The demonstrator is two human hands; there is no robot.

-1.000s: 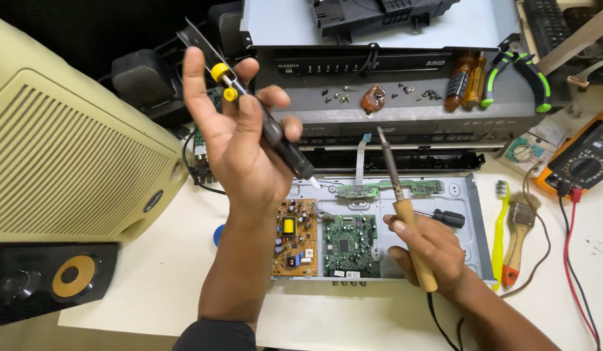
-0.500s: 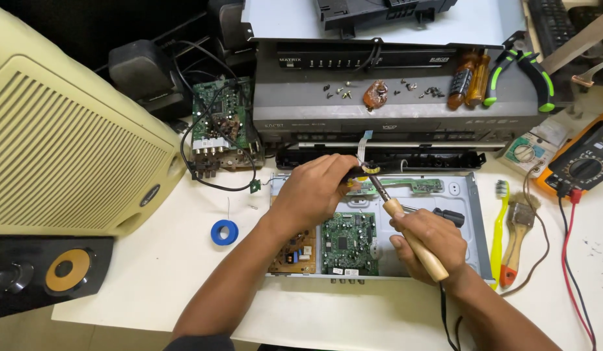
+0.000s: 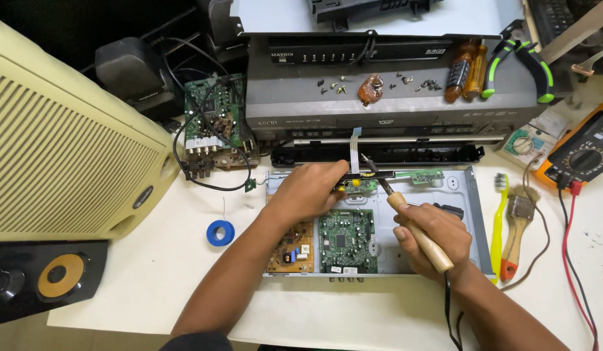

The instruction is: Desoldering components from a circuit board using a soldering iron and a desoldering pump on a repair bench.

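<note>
My left hand [image 3: 308, 192] is closed around a black solder sucker with a yellow button [image 3: 355, 184], pressed down on a narrow green board [image 3: 419, 175] at the back of an open metal chassis [image 3: 471, 214]. My right hand [image 3: 438, 227] grips the wooden handle of a soldering iron [image 3: 400, 203]. Its tip rests on the same narrow board, right next to the sucker. Inside the chassis, in front of my hands, lie a green main board [image 3: 347, 240] and a brown power board [image 3: 291, 250]. A white ribbon cable [image 3: 354, 149] rises behind the tip.
A cream speaker [image 3: 67, 149] and a black speaker [image 3: 48, 279] fill the left. A blue tape roll [image 3: 220, 233] and a loose wired circuit board [image 3: 213, 120] lie nearby. Behind is a grey player [image 3: 379, 107] with screws, screwdrivers [image 3: 460, 71] and pliers [image 3: 519, 62]. A multimeter [image 3: 584, 153], toothbrush [image 3: 498, 221] and brush [image 3: 516, 227] lie right.
My left hand came down from head height with the solder sucker onto the narrow board. The soldering iron tilted left so its tip meets the board.
</note>
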